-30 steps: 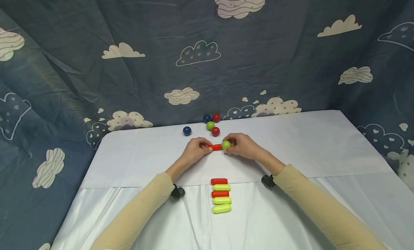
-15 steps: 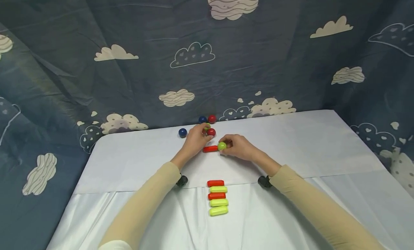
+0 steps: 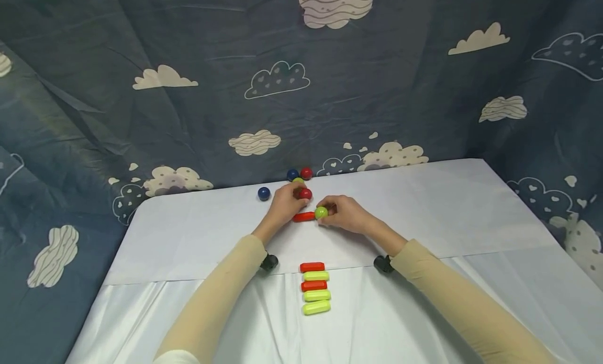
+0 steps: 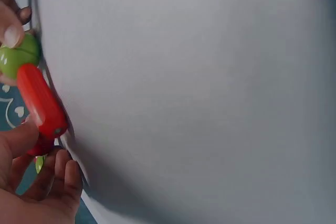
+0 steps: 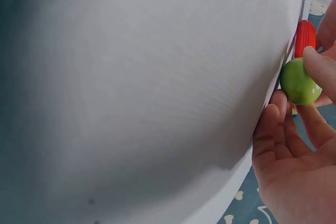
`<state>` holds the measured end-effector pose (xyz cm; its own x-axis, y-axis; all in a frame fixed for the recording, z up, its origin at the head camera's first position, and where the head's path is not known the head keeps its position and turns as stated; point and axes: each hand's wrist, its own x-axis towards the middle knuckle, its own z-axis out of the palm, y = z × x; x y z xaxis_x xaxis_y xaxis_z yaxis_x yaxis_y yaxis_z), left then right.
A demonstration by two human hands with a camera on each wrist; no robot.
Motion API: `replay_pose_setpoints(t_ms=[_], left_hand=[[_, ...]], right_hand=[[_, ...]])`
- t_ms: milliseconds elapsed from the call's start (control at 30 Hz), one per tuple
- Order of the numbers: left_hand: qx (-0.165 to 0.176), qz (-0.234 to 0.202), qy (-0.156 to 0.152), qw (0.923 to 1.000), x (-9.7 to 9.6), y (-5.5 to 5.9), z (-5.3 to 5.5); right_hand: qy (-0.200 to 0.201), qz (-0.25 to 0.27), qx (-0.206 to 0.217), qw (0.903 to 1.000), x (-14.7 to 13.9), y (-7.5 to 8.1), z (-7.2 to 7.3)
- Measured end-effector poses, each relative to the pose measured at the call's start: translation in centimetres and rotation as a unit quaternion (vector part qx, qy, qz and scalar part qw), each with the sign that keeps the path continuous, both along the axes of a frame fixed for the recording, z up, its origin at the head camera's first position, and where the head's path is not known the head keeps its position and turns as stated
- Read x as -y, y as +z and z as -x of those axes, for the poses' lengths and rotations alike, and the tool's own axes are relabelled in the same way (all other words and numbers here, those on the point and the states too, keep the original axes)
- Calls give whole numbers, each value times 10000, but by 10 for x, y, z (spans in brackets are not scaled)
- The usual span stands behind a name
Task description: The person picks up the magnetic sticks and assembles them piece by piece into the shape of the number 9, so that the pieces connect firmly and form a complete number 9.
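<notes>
In the head view my right hand (image 3: 349,213) pinches a green ball (image 3: 321,212) between thumb and fingers. A red stick (image 3: 303,217) meets that ball end-on, pointing left; the right wrist view also shows the stick (image 5: 305,38) against the ball. Just behind the stick, my left hand (image 3: 282,202) has its thumb and fingers around a red ball (image 3: 305,194). From the left wrist, this ball (image 4: 41,146) is mostly hidden behind the red stick (image 4: 42,100) and the fingers. Whether the left thumb touches the stick, I cannot tell.
Behind the left hand sit a blue ball (image 3: 292,174), a red ball (image 3: 306,173) and a partly hidden green ball (image 3: 298,181). Another blue ball (image 3: 264,194) lies left. Nearer, red sticks (image 3: 313,286) and yellow-green sticks (image 3: 316,307) form a column on the white cloth (image 3: 400,311).
My left hand has let go of the red stick, reached back to the balls and taken hold of the front red one. The right hand keeps holding the green ball.
</notes>
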<state>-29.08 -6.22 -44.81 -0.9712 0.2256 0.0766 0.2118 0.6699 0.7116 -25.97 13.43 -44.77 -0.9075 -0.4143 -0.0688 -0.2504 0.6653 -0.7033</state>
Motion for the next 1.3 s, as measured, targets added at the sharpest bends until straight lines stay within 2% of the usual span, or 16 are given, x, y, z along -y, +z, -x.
replay_pose_setpoints(t_ms=[200, 333, 567, 700, 967, 1300], left_hand=[[426, -792, 54, 9959, 20, 3, -7], [721, -1099, 83, 9913, 35, 4, -13], [1051, -748, -62, 9916, 59, -1, -25], [1166, -718, -198, 9904, 66, -3, -29], [1136, -697, -276, 9907, 63, -4, -30], [1235, -1032, -201, 9868, 61, -5, -34]], right_hand=[[-23, -42, 20, 10000, 1, -2, 1], [-11, -9, 36, 10000, 1, -1, 0], [-11, 32, 53, 10000, 0, -1, 0], [-23, 55, 10, 10000, 0, 0, 0], [-53, 50, -44, 10000, 0, 2, -1], [-54, 21, -72, 10000, 0, 1, -1]])
